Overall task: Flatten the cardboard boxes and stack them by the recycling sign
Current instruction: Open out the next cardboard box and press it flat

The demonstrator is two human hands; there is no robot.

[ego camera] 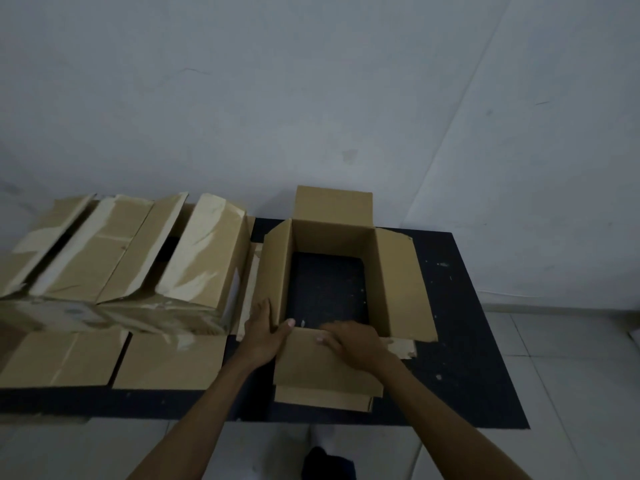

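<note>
An open brown cardboard box [394,282] stands on the dark table [460,382], its flaps spread outward and the table showing through its open bottom. My left hand [265,336] clasps the box's near left corner, thumb over the near wall's top edge. My right hand [353,342] lies on the near wall and its flap [322,372], fingers curled at the top edge. To the left sits a group of taped cardboard boxes [138,258] with raised flaps. No recycling sign is visible.
Two flat cardboard flaps [114,358] lie on the table in front of the taped boxes. A grey wall [311,98] rises right behind the table. Tiled floor [571,375] lies to the right and below. A dark foot [327,465] shows at the bottom.
</note>
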